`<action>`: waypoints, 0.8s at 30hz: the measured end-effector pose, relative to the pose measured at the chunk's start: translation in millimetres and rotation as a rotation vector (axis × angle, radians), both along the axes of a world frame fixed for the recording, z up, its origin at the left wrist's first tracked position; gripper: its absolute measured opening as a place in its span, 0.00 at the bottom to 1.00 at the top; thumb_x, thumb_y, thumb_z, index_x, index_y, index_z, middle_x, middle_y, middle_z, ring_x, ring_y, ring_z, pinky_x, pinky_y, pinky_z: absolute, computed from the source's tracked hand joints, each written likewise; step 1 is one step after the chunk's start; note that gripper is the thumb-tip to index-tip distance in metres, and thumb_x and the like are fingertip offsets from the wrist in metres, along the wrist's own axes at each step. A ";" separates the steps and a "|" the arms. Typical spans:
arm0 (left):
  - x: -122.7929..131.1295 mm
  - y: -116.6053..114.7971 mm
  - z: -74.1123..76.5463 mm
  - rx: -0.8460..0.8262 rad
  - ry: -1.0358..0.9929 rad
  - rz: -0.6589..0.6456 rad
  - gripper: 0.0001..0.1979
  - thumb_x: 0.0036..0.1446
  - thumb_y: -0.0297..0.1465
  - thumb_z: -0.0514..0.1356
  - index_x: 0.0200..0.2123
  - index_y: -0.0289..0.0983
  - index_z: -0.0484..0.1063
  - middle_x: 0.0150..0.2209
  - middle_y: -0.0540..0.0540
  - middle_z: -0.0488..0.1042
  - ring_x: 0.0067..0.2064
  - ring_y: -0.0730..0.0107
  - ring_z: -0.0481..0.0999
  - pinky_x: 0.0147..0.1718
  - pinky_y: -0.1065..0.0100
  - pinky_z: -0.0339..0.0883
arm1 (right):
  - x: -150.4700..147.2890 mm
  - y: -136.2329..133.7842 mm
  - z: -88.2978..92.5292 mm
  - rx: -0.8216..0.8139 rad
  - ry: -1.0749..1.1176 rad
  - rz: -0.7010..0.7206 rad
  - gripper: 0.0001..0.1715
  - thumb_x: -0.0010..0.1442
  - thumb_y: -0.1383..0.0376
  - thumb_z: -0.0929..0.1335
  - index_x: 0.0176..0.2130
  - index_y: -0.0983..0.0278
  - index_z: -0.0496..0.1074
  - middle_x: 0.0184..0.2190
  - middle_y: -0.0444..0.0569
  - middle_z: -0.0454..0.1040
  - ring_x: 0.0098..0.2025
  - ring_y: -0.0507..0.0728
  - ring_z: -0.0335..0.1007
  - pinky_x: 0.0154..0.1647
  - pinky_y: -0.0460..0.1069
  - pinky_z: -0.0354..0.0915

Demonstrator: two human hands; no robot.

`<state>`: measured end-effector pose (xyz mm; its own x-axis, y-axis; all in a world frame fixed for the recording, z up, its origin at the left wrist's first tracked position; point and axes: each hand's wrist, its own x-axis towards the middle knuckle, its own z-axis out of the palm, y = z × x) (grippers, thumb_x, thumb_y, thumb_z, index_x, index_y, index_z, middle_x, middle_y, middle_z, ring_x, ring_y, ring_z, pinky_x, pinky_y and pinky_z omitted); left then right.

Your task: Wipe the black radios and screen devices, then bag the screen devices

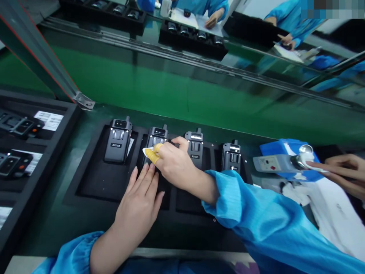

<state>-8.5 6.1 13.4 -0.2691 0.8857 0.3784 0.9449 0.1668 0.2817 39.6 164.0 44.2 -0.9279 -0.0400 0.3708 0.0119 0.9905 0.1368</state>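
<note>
Four black handheld devices stand in a row in a black foam tray (pixel 97 179) on the green surface (pixel 57 224) in front of the person. The right hand (pixel 173 163), a yellow finger cot (pixel 155 153) on one finger, is pinched shut on a small white wipe (pixel 146 151) and presses it against the front of the second device (pixel 158 135), counting from the left. The left hand (pixel 139 205) lies flat and open on the tray just below that device, fingers stretched out and close together. The two hands sit near each other, almost touching. The first device (pixel 117 141) shows a "Riton" label. Off to the right, a co-worker's hand (pixel 345 167) touches a blue box (pixel 288 158) with a metal knob.
</note>
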 end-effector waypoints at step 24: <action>0.8 0.7 0.1 0.030 0.005 -0.001 0.16 0.60 0.27 0.52 0.50 0.28 0.68 0.54 0.33 0.70 0.57 0.53 0.68 0.56 0.50 0.62 | 24.8 10.7 7.6 0.040 0.018 -0.117 0.17 0.59 0.75 0.61 0.25 0.64 0.73 0.26 0.45 0.69 0.32 0.52 0.58 0.47 0.55 0.40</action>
<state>-7.7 6.7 13.5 -0.2664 0.8743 0.4057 0.9464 0.1574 0.2821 64.4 174.7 51.8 -0.9204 0.0527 0.3873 0.1296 0.9760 0.1750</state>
